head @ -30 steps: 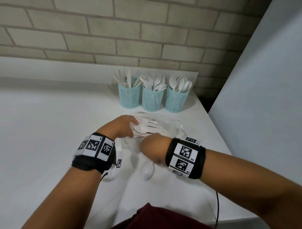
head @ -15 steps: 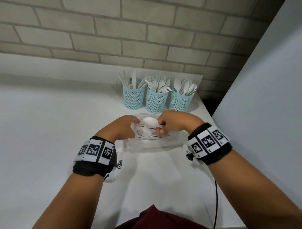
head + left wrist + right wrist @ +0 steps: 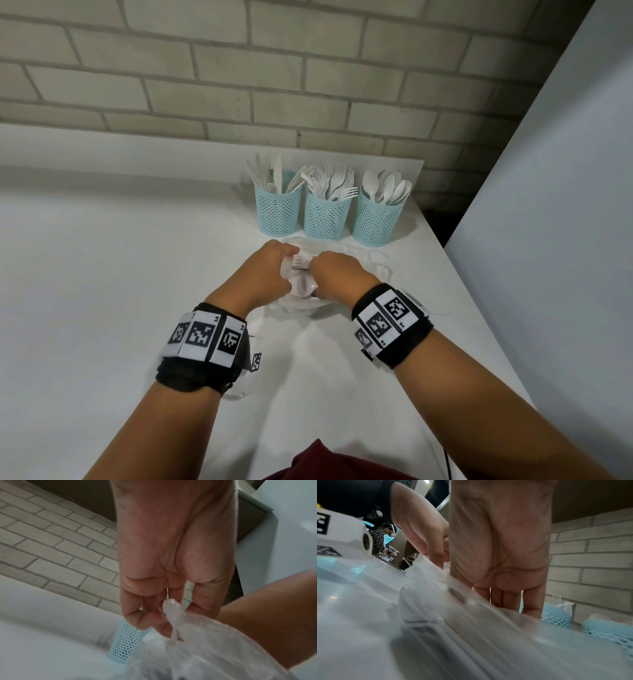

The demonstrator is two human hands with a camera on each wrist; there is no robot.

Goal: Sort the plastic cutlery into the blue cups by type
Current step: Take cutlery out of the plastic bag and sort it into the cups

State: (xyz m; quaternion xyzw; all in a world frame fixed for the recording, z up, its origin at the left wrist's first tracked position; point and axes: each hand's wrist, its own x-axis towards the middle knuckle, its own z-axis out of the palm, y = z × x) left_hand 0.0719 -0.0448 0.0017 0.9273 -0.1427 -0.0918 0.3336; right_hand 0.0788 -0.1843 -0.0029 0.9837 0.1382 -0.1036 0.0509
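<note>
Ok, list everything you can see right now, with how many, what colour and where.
Cups: three, light blue mesh, in a row at the back of the table, by the brick wall.
Knives: several, white, in the left cup.
Forks: several, white, in the middle cup.
Spoons: several, white, in the right cup.
Plastic bag: one, clear, white cutlery inside, between both hands in front of the cups.
Table: one, white.
Wristbands: two, black with square markers, one on each wrist.
Left hand: grips the bag.
Right hand: grips the bag.
</note>
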